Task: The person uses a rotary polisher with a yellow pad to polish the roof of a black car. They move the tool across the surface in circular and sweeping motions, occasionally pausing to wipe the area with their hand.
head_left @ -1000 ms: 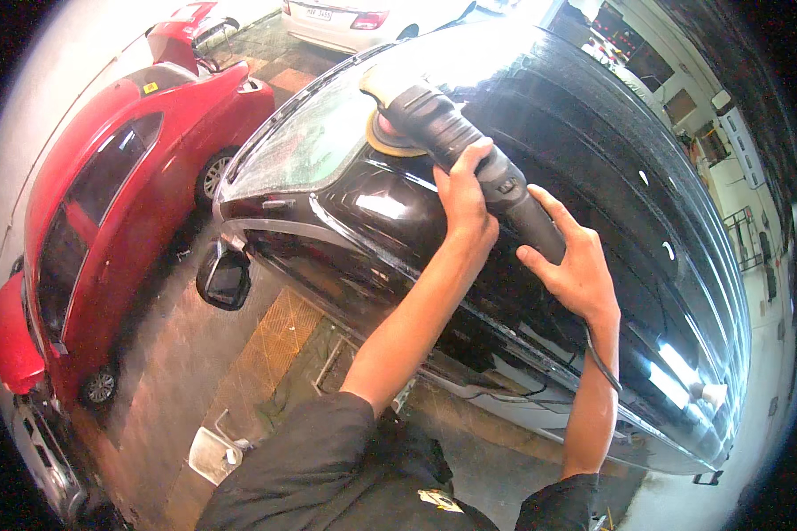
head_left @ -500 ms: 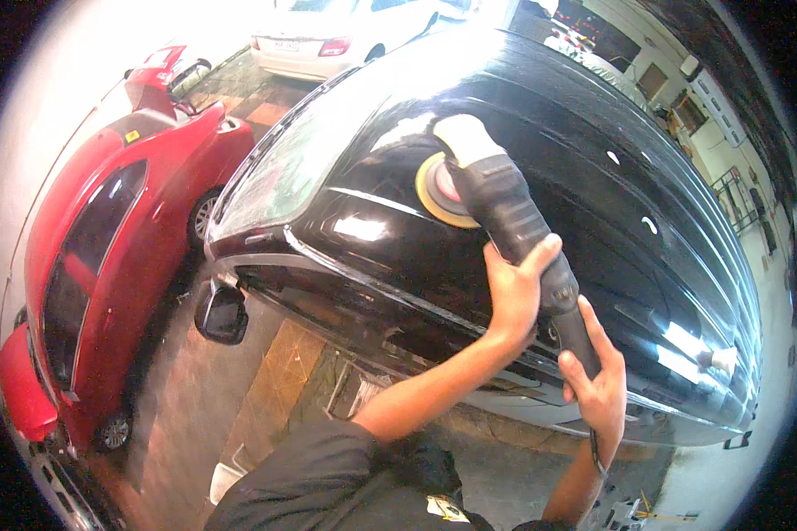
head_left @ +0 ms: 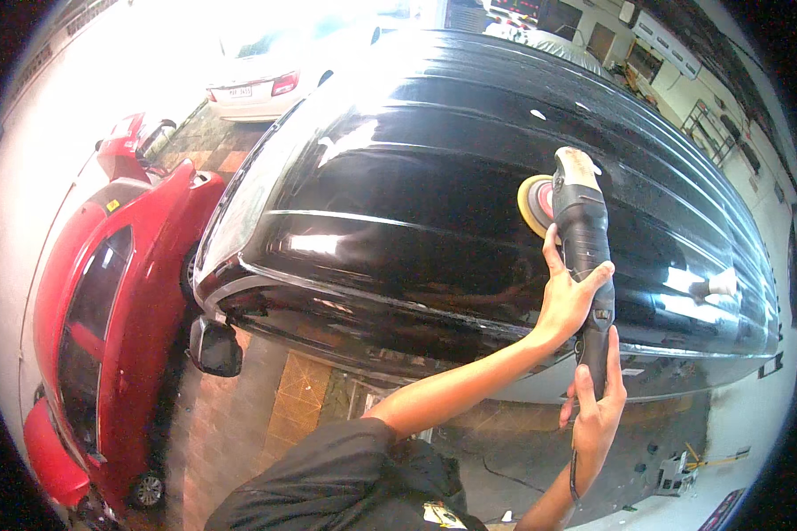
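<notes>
A black car polisher (head_left: 584,221) with a pale head and a yellow round pad (head_left: 535,205) is over the ridged roof of a black vehicle (head_left: 416,186). The pad is tilted toward the roof; whether it touches, I cannot tell. My left hand (head_left: 568,301) wraps round the middle of the polisher's body, its index finger stretched along the side near the pad. Behind it, my right hand (head_left: 597,407) grips the rear handle, where a dark cord runs down along the wrist. Small white blobs (head_left: 538,114) sit on the roof beyond the polisher.
A white bottle-like object (head_left: 723,283) rests on the roof at the right. Below the windscreen corner juts the side mirror (head_left: 215,345). A red car (head_left: 115,336) stands at the left, a white car (head_left: 266,84) behind it. Wall shelving (head_left: 713,128) is at the far right.
Both hands have carried the polisher rightward along the roof, and it now points more straight away from me. The view has also shifted.
</notes>
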The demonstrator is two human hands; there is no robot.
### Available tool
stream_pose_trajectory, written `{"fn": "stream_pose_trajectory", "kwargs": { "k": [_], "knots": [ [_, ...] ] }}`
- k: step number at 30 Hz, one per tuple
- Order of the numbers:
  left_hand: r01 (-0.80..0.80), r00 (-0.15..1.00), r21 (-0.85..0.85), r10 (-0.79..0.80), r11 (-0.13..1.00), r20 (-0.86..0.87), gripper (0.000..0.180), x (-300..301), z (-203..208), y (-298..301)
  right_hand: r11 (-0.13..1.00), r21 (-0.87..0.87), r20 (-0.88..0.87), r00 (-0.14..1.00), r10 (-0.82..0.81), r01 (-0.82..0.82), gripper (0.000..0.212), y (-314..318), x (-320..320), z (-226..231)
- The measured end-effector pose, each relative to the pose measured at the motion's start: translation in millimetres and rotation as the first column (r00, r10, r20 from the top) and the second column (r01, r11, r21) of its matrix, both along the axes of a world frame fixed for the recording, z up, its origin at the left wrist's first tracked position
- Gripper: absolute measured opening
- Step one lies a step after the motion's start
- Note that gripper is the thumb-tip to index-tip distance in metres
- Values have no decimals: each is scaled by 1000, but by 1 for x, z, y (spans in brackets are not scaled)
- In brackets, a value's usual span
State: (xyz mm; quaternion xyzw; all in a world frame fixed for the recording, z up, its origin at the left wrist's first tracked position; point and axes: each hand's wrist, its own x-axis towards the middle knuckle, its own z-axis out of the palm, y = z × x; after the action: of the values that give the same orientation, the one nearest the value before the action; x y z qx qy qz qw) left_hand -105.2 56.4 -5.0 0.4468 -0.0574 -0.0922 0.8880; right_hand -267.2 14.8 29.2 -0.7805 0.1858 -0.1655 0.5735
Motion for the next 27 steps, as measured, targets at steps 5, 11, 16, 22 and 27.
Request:
{"fn": "stream_pose_trajectory", "kwargs": {
  "k": [5,11,16,22,27],
  "knots": [
    [33,976,71,-48,997,212,107,-7,-13,9,993,116,-24,1000,-2,5,71,7,-11,1],
    [-71,933,203,-7,977,359,106,4,-17,78,917,353,-13,979,202,-184,81,43,-9,3],
    [4,991,-22,-1,1000,136,103,20,-9,145,729,540,76,887,455,-420,87,76,20,7],
    [-248,968,82,244,965,62,93,31,7,240,457,591,239,685,688,-665,72,136,69,-2],
    [-355,925,84,363,931,-113,78,52,-8,327,377,513,339,586,736,-771,47,193,108,-25]
  ]
}}
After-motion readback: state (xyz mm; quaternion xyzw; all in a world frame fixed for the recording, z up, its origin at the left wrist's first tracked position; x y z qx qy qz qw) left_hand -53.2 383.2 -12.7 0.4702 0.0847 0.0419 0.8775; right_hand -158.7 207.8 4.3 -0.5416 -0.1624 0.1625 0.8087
